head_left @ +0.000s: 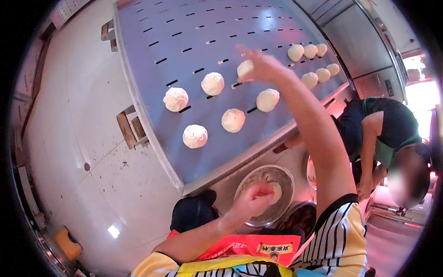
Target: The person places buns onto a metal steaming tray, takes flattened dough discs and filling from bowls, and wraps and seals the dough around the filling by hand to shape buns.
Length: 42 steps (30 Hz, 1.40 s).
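My right hand [265, 67] reaches over the slotted tray [175, 152], its fingers stretched out and slightly blurred. Just under it, partly covered, sits a pale bun [244, 70]; whether the fingers touch it I cannot tell. More round white buns stand on the tray in rows, such as a pleated bun [176, 99] at the left and a bun [194, 136] near the front edge. My left hand [253, 199] is closed above a metal bowl [290, 177], its fingers curled against a pale piece of dough [276, 194].
A co-worker [392, 120] in dark clothes bends forward at the right. Beside the metal bowl is a container of dark filling [300, 221]. A dark rounded object [194, 212] stands left of my left forearm. Wooden-topped supports [131, 127] jut from the tray's left side.
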### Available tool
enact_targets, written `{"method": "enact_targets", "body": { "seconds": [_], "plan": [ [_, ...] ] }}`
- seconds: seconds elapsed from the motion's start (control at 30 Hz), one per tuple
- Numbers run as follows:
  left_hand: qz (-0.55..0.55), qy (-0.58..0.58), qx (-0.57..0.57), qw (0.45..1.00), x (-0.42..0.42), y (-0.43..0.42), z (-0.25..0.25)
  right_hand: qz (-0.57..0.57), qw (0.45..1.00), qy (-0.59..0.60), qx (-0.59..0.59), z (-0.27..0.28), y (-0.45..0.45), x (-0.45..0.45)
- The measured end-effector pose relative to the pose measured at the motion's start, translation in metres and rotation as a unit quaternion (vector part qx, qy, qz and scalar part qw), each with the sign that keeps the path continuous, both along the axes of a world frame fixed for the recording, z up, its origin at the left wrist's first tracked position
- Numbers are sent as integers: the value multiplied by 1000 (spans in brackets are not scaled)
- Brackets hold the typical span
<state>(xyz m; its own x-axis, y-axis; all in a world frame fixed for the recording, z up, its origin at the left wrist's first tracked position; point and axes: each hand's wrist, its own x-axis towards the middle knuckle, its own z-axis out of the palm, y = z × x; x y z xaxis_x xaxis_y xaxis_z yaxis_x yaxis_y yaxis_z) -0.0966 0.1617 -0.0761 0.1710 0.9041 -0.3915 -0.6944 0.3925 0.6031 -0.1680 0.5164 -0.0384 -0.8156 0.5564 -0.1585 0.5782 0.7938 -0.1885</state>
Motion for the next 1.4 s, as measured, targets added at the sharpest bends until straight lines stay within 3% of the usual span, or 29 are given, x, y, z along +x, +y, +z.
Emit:
{"method": "enact_targets", "body": {
  "seconds": [0.03,0.1,0.17,0.2,0.23,0.37,0.43,0.5,0.57,0.67,0.97,1.07,1.27,1.37,1.4],
  "plan": [
    [2,-1,5,1000,0,0,1,-39,998,50,-16,16,-4,5],
    [16,-10,3,1000,1,0,7,-11,963,240,120,39,-7,37],
    [29,-24,-10,999,-4,0,19,-162,961,224,6,75,-36,81],
    [36,-28,-3,999,-6,0,22,-176,949,260,1,71,-45,112],
    [41,-32,3,999,-8,0,24,-191,936,296,-5,56,-51,147],
    [62,-25,3,998,-9,-5,30,-385,841,320,-204,-43,-115,309],
    [95,-23,-6,995,-6,-13,32,-521,793,198,-247,-103,-170,377],
    [95,-5,-1,996,-5,-21,36,-558,771,91,-291,-185,-220,446],
    [73,17,11,997,-2,-29,36,-549,797,52,-246,-243,-265,476],
    [49,29,9,998,3,-38,29,-547,810,62,-204,-304,-330,480],
    [2,38,20,999,52,-35,32,-422,883,23,-206,-305,-338,403],
    [-28,39,20,999,65,-28,31,-397,904,60,-147,-313,-323,393],
    [-69,93,0,993,85,-19,32,-443,882,-49,-154,-314,-327,370],
    [-66,102,1,993,85,-19,32,-515,833,104,-173,-317,-347,378],
    [-62,102,5,993,83,-19,31,-528,824,96,-182,-320,-360,386]
  ]
}}
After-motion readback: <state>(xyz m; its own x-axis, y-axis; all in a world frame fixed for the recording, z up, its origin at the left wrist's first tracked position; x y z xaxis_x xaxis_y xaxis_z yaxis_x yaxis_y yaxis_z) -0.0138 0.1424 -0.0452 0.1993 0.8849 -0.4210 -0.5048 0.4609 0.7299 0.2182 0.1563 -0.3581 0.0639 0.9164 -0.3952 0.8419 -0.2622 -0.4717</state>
